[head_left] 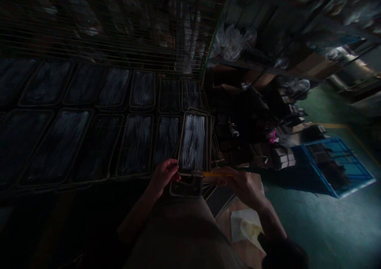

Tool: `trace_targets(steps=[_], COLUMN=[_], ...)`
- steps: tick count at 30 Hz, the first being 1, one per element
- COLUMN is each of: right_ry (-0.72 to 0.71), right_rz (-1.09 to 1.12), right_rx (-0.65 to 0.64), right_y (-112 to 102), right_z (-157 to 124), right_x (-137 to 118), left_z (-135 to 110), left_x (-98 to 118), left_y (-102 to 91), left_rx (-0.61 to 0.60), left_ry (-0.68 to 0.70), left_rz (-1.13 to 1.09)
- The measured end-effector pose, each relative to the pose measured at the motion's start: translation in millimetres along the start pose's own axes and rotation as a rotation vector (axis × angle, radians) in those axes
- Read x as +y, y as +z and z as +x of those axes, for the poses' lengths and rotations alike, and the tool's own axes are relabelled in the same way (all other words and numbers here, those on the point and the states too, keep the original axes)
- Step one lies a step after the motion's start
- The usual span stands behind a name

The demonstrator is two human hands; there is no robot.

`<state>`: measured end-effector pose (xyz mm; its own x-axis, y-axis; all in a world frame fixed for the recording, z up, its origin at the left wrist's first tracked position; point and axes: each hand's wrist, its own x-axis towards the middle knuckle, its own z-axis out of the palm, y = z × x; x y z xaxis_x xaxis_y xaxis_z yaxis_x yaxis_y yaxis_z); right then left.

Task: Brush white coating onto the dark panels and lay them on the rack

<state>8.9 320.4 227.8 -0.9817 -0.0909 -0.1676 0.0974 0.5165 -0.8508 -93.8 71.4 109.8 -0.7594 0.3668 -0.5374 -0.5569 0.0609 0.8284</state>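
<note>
A dark rectangular panel (194, 142) with a pale rim and whitish lengthwise streaks lies in front of me. My left hand (165, 176) pinches its lower left corner between thumb and fingers. From the right, my right hand (242, 183) grips a brush (218, 174) by its yellow handle. The brush's head rests at the panel's near edge, though dim light blurs its bristles. Under that edge, another dark panel (186, 188) sticks out towards me.
Two rows of similar streaked panels (135, 142) spread to the left, below a wire rack (190, 42). At right are a blue-framed cart (336, 169) on green floor and shelves with plastic bags (235, 42). A stained cloth or paper (247, 225) lies by my right forearm.
</note>
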Motion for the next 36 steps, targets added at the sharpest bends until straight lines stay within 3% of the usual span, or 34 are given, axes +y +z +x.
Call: trace_targets(steps=[4, 9, 14, 20, 25, 32, 36], right_ry=[0.011, 0.046, 0.061, 0.079, 0.062, 0.053, 0.092], right_rz=[0.122, 0.220, 0.181, 0.193, 0.168, 0.221, 0.145], right_rx=[0.133, 0.082, 0.286, 0.227, 0.419, 0.245, 0.340], right_y=[11, 19, 12, 18, 20, 39, 27], right_z=[11, 17, 16, 15, 13, 1, -8], right_x=[6, 22, 22, 25, 25, 20, 29], left_z=[-3, -7, -7, -10, -8, -1, -3], left_x=[5, 9, 8, 14, 13, 7, 11], left_y=[0.9, -0.2, -0.6, 1.1, 1.1, 0.1, 1.6], left_rx=[0.022, -0.020, -0.030, -0.086, -0.081, -0.101, -0.086], left_ry=[-0.002, -0.003, -0.015, -0.010, 0.014, -0.002, -0.021], left_rz=[0.024, 0.048, 0.009, 0.002, 0.028, 0.024, 0.023])
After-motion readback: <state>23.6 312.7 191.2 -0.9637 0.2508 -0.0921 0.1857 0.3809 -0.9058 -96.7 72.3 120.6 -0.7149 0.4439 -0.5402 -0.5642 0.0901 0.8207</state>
